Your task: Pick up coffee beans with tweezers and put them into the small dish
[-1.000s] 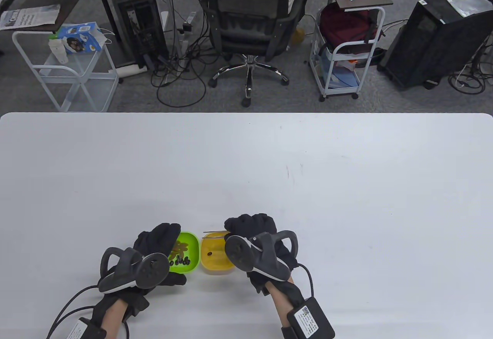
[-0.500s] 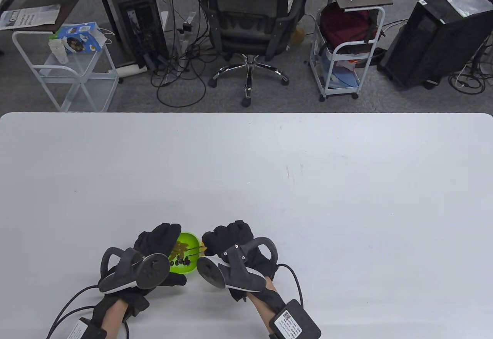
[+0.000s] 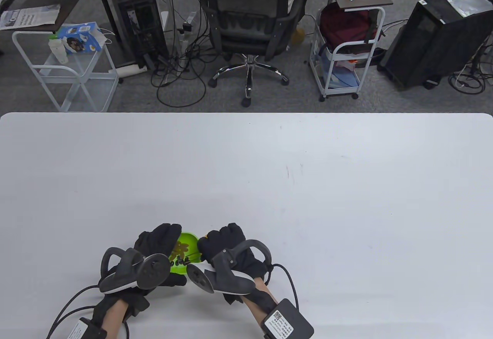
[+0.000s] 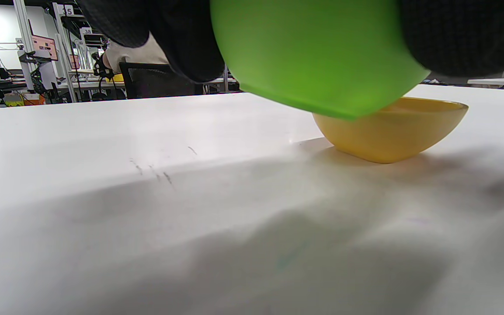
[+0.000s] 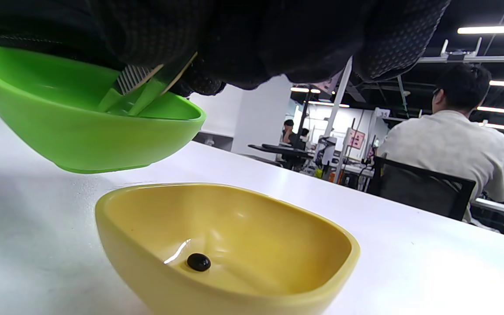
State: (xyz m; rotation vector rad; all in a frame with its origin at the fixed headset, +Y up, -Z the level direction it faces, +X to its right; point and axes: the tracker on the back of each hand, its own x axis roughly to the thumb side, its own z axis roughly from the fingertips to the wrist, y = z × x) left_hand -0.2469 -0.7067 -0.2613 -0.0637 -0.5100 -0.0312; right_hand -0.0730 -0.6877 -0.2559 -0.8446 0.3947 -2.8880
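**Right hand back over the green dish, one bean banked**

Since a sec ago my right hand (image 3: 225,244) has swung left, off the yellow dish and over to the green dish (image 3: 188,239) — the table view now hides the yellow one under glove and tracker. Left hand (image 3: 158,241) hasn't shifted; it grips the green dish on its left side, and the left wrist view shows the dish tipped, its far side raised off the desk.

Right fingers are closed round the tweezers (image 5: 140,89), whose prongs reach down into the green dish. Can't tell from any view whether the tips are pinched on a bean or still apart; the dish wall hides them.

Coffee beans (image 3: 181,256) lie in a cluster in the green dish, approx. at its near side. The yellow dish (image 5: 230,249) sits just right of the green one, both near the desk's front edge, a bit left of centre. It holds one bean (image 5: 198,261) on its floor.

Progress, as I judge it: barely started — one bean across, a good dozen or so left, and the second pick is under way.
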